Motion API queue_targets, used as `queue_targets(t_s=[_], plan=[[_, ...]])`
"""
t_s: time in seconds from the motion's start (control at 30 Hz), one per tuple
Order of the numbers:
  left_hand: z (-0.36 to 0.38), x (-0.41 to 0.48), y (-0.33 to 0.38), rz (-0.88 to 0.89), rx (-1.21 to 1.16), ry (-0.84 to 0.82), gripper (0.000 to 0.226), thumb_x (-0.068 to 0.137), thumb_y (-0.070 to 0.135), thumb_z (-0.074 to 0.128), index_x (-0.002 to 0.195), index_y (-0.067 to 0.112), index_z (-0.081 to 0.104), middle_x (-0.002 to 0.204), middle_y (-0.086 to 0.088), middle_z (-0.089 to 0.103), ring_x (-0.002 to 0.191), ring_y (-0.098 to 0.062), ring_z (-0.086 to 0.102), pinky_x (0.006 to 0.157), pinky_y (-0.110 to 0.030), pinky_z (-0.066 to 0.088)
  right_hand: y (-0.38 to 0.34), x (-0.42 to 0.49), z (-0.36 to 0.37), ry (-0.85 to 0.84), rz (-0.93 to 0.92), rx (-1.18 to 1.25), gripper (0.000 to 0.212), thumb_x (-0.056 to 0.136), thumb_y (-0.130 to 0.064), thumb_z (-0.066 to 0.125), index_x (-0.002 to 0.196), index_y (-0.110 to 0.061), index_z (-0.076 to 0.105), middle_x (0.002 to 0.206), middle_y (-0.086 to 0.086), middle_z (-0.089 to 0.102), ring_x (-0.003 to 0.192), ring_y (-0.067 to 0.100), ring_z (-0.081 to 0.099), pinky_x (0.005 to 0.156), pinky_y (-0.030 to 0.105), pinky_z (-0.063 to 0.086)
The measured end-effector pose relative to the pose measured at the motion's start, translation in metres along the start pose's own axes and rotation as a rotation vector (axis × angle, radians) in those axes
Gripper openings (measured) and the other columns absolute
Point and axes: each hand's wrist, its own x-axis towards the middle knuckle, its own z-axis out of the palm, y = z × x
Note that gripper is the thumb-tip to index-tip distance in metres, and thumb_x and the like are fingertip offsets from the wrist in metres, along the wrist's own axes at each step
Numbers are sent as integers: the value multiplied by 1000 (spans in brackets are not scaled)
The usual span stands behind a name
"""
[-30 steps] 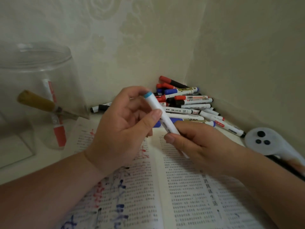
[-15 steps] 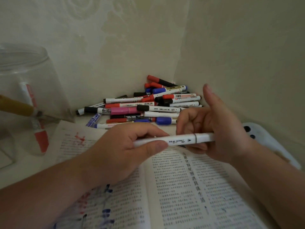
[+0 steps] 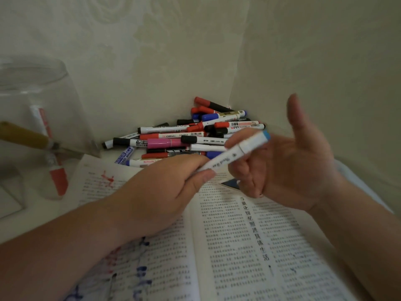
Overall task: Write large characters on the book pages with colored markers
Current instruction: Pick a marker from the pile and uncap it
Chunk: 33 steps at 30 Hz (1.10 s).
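Observation:
A white marker point(image 3: 236, 154) with a light-blue end cap point(image 3: 265, 135) is held over the open book point(image 3: 238, 246), slanting up to the right. My left hand point(image 3: 165, 187) grips its lower end between thumb and fingers. My right hand point(image 3: 293, 170) has its fingers curled round the capped upper end, with the thumb sticking straight up. The book lies flat with printed text. Its left page point(image 3: 138, 268) carries red and blue marker strokes.
A pile of red, blue, black and pink markers point(image 3: 195, 135) lies in the wall corner behind the book. A clear glass jar point(image 3: 43, 118) holding a tube and a brush stands at the left. A white object point(image 3: 355, 177) lies under my right forearm.
The marker went from blue end up-left, to level, to slanting with the blue end up-right. My right hand moved from the barrel to the capped end, thumb lifted.

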Motion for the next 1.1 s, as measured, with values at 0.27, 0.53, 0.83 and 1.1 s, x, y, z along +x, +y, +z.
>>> queue_targets(t_s=[0.27, 0.53, 0.83, 1.1], plan=[[3, 1, 4, 22, -161, 117, 24, 96, 55, 37, 103, 40, 55, 83, 10, 63, 71, -13, 61, 59, -18, 46, 34, 15, 22, 261, -362, -524, 13, 87, -17, 72, 98, -13, 65, 66, 8, 54, 51, 18, 46, 46, 33, 42], [2, 0, -14, -211, -477, 373, 19, 96, 43, 34, 107, 48, 49, 78, 9, 57, 68, -2, 51, 70, -32, 42, 22, 13, 2, 632, -350, -447, 21, 82, -23, 78, 73, -20, 59, 50, 0, 48, 42, 14, 35, 44, 22, 32], [11, 7, -29, -195, -432, 460, 46, 101, 3, 52, 111, 47, 44, 102, 16, 68, 99, -6, 69, 91, -36, 57, 31, 21, 4, 589, -86, -800, 4, 84, -16, 79, 86, -20, 78, 70, 7, 70, 61, 17, 64, 57, 31, 55], [8, 8, -29, -243, -450, 492, 16, 92, 25, 72, 106, 33, 69, 96, 15, 73, 92, -2, 69, 85, -25, 57, 32, 26, 7, 675, -33, -907, 9, 88, -16, 76, 80, -14, 71, 57, 3, 63, 46, 13, 55, 44, 22, 45]])
